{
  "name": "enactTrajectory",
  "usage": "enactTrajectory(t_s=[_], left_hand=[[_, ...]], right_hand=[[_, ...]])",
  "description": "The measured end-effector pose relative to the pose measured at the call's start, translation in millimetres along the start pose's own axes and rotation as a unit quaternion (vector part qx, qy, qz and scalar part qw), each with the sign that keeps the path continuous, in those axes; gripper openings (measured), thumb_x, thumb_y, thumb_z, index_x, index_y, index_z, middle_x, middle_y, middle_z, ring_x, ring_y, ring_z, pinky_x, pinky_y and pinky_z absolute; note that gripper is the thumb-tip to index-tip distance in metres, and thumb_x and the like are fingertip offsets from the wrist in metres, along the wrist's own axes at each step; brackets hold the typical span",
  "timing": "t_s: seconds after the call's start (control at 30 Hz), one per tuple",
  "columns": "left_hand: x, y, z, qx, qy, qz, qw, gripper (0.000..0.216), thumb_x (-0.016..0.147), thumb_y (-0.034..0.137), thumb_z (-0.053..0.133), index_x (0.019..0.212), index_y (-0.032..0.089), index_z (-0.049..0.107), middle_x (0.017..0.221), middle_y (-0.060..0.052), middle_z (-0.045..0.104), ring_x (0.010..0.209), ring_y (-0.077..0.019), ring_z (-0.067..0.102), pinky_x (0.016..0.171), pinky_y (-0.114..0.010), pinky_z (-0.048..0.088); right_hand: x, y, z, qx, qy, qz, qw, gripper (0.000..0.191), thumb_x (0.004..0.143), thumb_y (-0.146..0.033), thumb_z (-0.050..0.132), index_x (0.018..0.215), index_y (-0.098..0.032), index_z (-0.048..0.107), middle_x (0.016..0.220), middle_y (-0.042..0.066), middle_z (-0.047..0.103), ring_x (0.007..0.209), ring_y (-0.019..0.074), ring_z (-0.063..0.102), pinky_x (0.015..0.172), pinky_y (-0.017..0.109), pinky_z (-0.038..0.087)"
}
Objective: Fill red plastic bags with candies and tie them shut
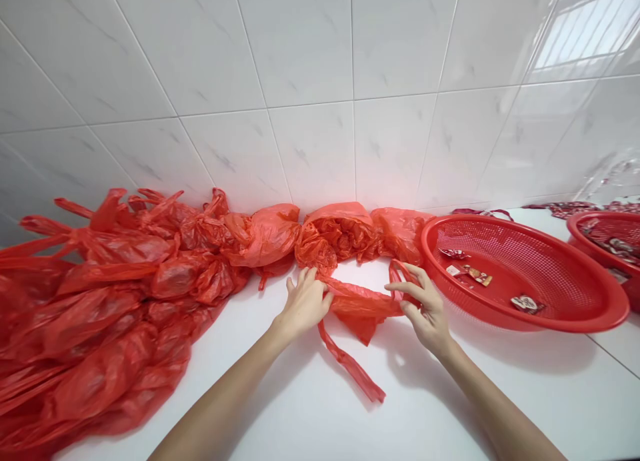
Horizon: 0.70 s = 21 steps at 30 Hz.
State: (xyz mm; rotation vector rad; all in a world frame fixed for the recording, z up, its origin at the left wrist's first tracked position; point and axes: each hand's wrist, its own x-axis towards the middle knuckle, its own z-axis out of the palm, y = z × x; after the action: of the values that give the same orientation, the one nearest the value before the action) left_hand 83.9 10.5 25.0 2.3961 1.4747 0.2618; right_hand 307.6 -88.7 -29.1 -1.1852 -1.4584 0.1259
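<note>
A thin red plastic bag (363,304) stretches between my two hands above the white tabletop (310,408). My left hand (304,302) pinches its left end, fingers closed on the plastic. On the right side, my right hand (425,308) holds the bag's other end, with a looped handle between thumb and fingers. A long strip of the bag hangs down from near my left hand and trails toward the front. Just behind my hands, crumpled red bags (340,231) lie in a row against the wall.
A large heap of red plastic bags (100,328) covers the left side. To the right stands a red plastic basket (525,228) with several small wrapped packets (477,276) inside. Another red basket (607,231) is partly cut off at the right edge. White tiled wall (310,141) closes off the back.
</note>
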Motion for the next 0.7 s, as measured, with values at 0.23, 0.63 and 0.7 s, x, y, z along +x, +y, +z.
enactTrajectory(t_s=[0.23, 0.63, 0.7], left_hand=[[-2, -5, 9, -0.018, -0.042, 0.011, 0.999, 0.039, 0.074, -0.002, 0.056, 0.108, 0.017, 0.057, 0.156, -0.022, 0.033, 0.144, -0.0366, 0.042, 0.109, -0.045, 0.043], [-4, 5, 33, 0.031, 0.036, 0.008, 0.999, 0.033, 0.080, -0.005, 0.050, 0.102, 0.017, 0.060, 0.166, -0.021, 0.019, 0.139, -0.0386, 0.046, 0.101, -0.052, 0.049], [-5, 4, 33, 0.043, 0.023, 0.007, 0.999, 0.044, 0.073, -0.012, 0.048, 0.105, 0.016, 0.061, 0.167, -0.022, 0.018, 0.141, -0.0386, 0.044, 0.103, -0.051, 0.049]], right_hand=[[-8, -7, 18, -0.129, -0.225, -0.003, 0.966, 0.036, 0.099, -0.043, 0.054, 0.131, -0.036, 0.069, 0.143, 0.011, 0.052, 0.119, 0.0302, 0.063, 0.091, 0.042, 0.058], [0, -21, 46, -0.435, -0.307, 0.205, 0.821, 0.043, 0.105, -0.041, 0.038, 0.103, -0.018, 0.075, 0.110, 0.015, 0.061, 0.070, 0.0221, 0.071, 0.061, 0.032, 0.049], [3, -19, 45, -0.454, -0.297, 0.220, 0.810, 0.034, 0.102, -0.040, 0.048, 0.110, -0.016, 0.070, 0.114, 0.018, 0.059, 0.075, 0.0241, 0.072, 0.061, 0.032, 0.049]])
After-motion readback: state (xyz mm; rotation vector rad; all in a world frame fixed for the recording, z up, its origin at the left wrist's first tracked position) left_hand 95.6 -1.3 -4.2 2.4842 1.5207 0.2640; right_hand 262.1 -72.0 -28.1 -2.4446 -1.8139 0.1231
